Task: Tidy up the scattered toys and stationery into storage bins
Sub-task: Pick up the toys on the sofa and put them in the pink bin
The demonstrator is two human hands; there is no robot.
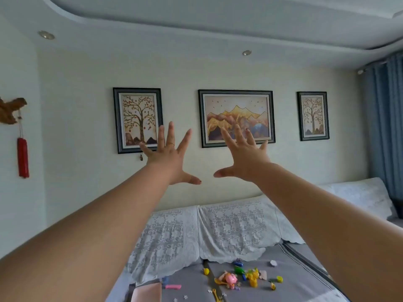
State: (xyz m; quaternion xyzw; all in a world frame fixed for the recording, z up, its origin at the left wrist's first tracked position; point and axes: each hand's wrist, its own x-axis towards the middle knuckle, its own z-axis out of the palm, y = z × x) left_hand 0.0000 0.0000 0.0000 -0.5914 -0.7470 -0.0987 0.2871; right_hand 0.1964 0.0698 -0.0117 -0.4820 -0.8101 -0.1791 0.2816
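You are holding your left hand (169, 159) and right hand (245, 159) up, fingers spread wide and empty, while the scattered toys (242, 276) are lying on the grey sofa seat (294, 286) below.

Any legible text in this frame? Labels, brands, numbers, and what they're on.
None readable.
Three framed pictures on the wall: artwork only, no lettering.
Scattered toys on the sofa: any print too small and blurred to tell.
Pink flat item at the bottom edge: no markings visible.
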